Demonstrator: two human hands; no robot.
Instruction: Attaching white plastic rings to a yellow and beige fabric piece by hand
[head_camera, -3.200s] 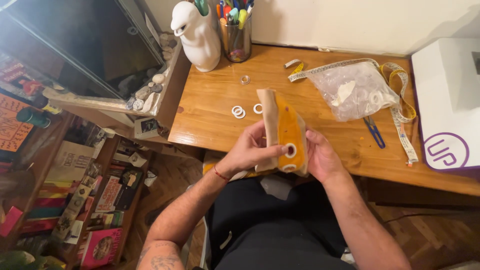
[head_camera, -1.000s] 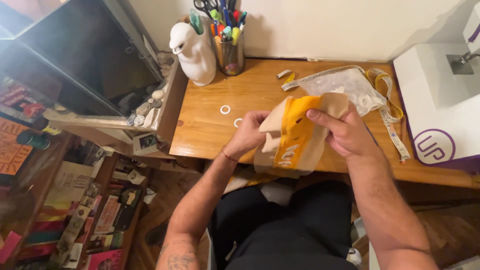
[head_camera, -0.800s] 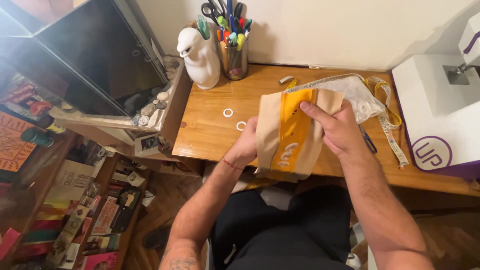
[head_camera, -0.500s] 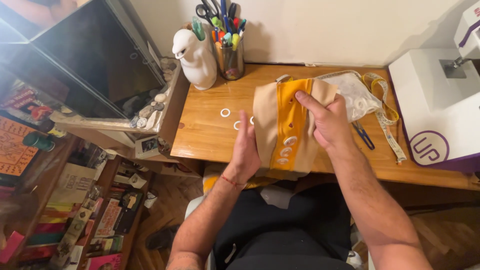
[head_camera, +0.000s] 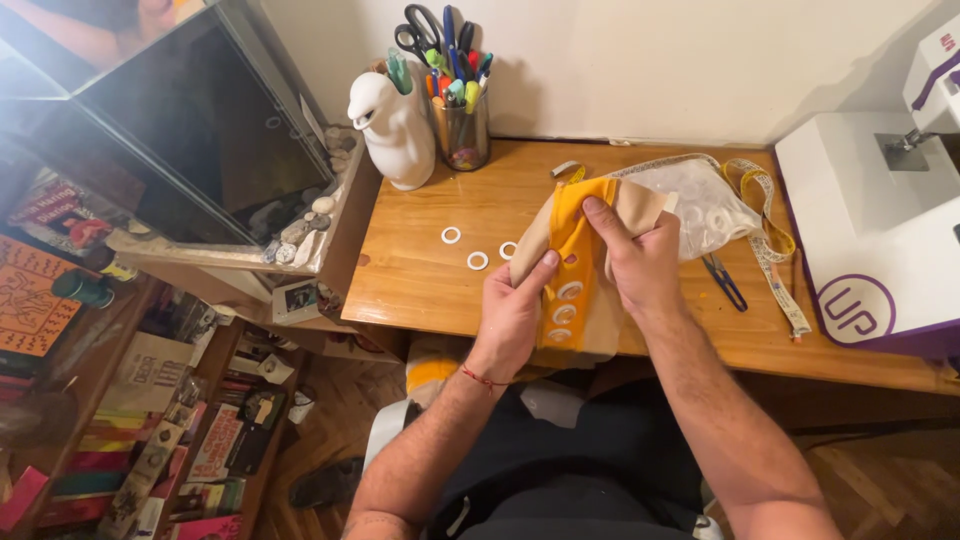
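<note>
Both my hands hold a beige and yellow piece of fabric (head_camera: 572, 250) over the front edge of the wooden desk (head_camera: 420, 280). My left hand (head_camera: 515, 315) pinches its left side low down. My right hand (head_camera: 635, 260) grips the top of the yellow strip from the right. White rings are set in a row along the yellow strip (head_camera: 565, 305). Three loose white rings (head_camera: 476, 260) lie on the desk just left of the fabric.
A clear plastic bag (head_camera: 705, 200), a measuring tape (head_camera: 775, 240) and small blue snips (head_camera: 725, 282) lie to the right. A white sewing machine (head_camera: 875, 230) stands at the far right. A white jug (head_camera: 393, 128) and a pen cup with scissors (head_camera: 455, 110) stand at the back. A glass tank (head_camera: 200, 140) sits left.
The fabric was folded narrow and held low; now it is lifted and turned over the desk, with my right hand moved to its top and the row of rings showing.
</note>
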